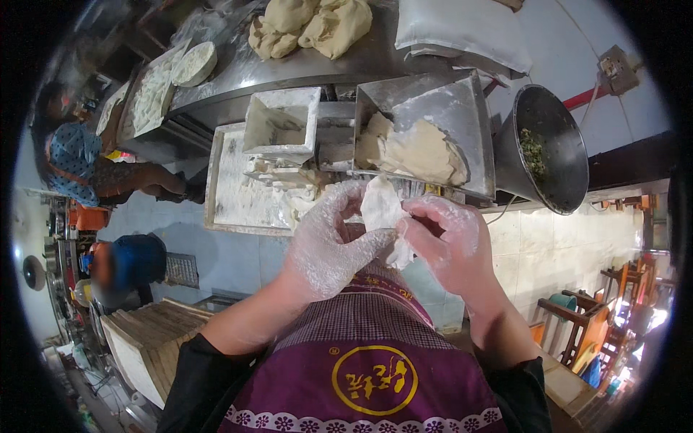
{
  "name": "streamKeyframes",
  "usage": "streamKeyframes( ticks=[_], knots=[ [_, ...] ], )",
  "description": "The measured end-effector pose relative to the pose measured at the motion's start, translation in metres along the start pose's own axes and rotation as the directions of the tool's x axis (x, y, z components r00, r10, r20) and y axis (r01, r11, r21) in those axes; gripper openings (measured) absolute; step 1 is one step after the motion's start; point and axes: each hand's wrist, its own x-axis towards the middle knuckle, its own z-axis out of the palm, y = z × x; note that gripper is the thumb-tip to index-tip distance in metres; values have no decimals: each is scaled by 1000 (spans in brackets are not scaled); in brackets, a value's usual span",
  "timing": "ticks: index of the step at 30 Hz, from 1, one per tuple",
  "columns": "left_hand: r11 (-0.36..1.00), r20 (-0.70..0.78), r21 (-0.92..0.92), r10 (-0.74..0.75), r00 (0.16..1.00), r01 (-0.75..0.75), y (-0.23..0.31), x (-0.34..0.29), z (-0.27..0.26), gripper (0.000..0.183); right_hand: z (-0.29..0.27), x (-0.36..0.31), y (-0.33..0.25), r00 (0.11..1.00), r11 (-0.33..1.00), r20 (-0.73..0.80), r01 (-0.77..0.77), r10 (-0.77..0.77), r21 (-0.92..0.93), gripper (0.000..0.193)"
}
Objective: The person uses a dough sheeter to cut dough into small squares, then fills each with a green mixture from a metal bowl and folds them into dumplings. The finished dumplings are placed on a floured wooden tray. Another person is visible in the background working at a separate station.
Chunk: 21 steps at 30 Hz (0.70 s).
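- Clock's centred on the dough (380, 206), mid-view between both hands, floppy and white.
- My remote view has the left hand (326, 244) grasping it from 9 o'clock, thumb across its lower part; fingertips partly hidden.
- Right hand (453, 234) is at 3, pinching the dough's right edge. Both are super floury.
- Floured tray (216, 177) at 9, left hand covering its near right corner. Square box (315, 119) at 10, above the tray.
- Metal bin (469, 108) at 1, just beyond the hands, pale sheets (415, 151) piled inside.
- Bowl (572, 133) at 2, right beside the bin, so it crowds that side. Chopped green stuff (533, 155) in there.
- Big lumps (336, 29) on the counter (227, 68) at 11, white sack (462, 32) at 1.
- Co-worker (76, 159) far out at 9, well clear of my hands.
- Apron (303, 382) fills 6; boards (159, 325) stacked at 8.
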Motion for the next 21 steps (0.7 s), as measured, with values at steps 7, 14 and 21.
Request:
streamKeyframes(
  ticks=[7,14,21],
  knots=[
    [846,15,522,116,993,-107,9,0,7,48,-5,3,5,998,999,65,29,-27,-29,16],
    [973,-40,192,140,989,-130,3,0,14,29,-11,7,11,971,821,129,-239,201,518,22],
    [968,-110,249,-6,994,34,12,6,8,29,-15,-7,7,996,999,90,-22,25,-31,26]
  ],
)
